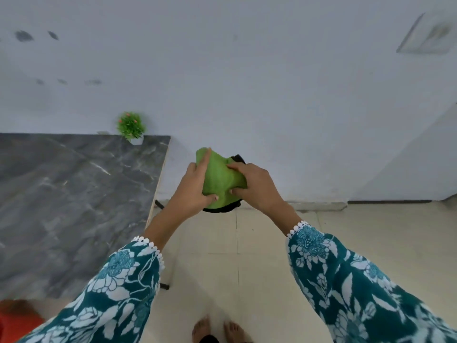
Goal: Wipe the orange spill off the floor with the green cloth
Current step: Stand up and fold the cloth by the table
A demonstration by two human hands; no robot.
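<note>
No writing or label can be read anywhere in view. The cloth (220, 179) is held up in the air between both hands, in front of the wall (272, 82) and above the floor (259, 256). It is bright green, soft and bunched, folded into a thick wad with a crease running down its face; its top corner is pushed up past the fingertips. The left hand (195, 186) is clamped on the cloth's left edge, fingers laid up along the fabric and thumb pressed in at the bottom. The right hand (254, 184) is clamped on the right side, fingers curled over the top and thumb tucked beneath. A dark object (238, 158) is partly hidden behind the cloth, seen only at its upper right and lower edges; what it is cannot be told. Teal floral sleeves (346, 280) with white lace cuffs are seen on both arms. A grey marble-patterned table (74, 206) is seen to the left, with a small green plant (131, 126) in a white pot at its far corner against the wall. Pale tiles are seen below, and bare feet (217, 329) at the bottom edge. An orange-red patch (14, 318) is glimpsed at the lower left corner, blurred.
</note>
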